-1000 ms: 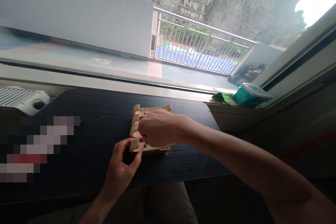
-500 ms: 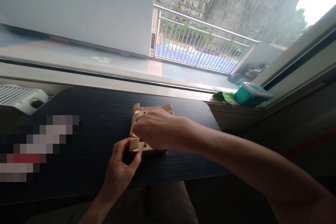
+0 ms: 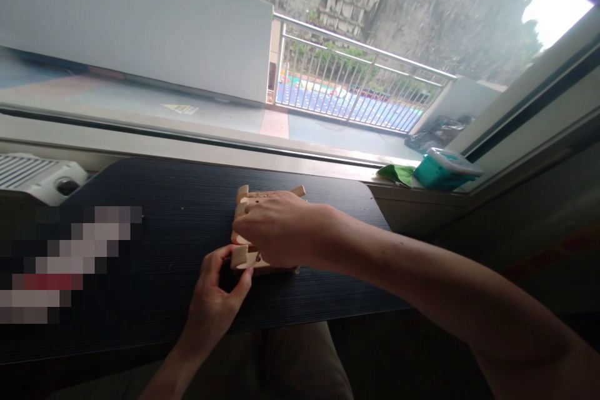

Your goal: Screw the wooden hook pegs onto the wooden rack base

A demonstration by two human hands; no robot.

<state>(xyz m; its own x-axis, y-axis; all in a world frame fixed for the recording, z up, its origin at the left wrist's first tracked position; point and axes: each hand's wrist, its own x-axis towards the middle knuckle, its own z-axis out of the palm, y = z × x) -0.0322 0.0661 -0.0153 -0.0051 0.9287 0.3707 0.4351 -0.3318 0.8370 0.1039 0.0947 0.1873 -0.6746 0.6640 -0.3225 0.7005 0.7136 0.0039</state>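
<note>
Two hands meet at the wooden assembly [image 3: 241,255] on the table [image 3: 164,244]: the left hand [image 3: 220,292], half-curled, pinches its near left corner, ideally firmly; the right hand [image 3: 279,228] curls over its top, any hold hidden, and should press gently.

1. Near the dial's centre, the person's right hand [image 3: 279,225] covers the middle of the wooden object [image 3: 240,255]; its fingertips (and anything between them) are hidden.
2. Between seven and eight o'clock, some left-hand [image 3: 218,290] fingertips disappear behind the wooden object.
3. Between eight and nine, a pixelated patch [image 3: 75,262] blurs what is there.
4. At nine, the picture's edge crops a white ribbed unit [image 3: 42,178].
5. Near ten, a yellow floor marking [image 3: 180,109] is too small to read.
</note>
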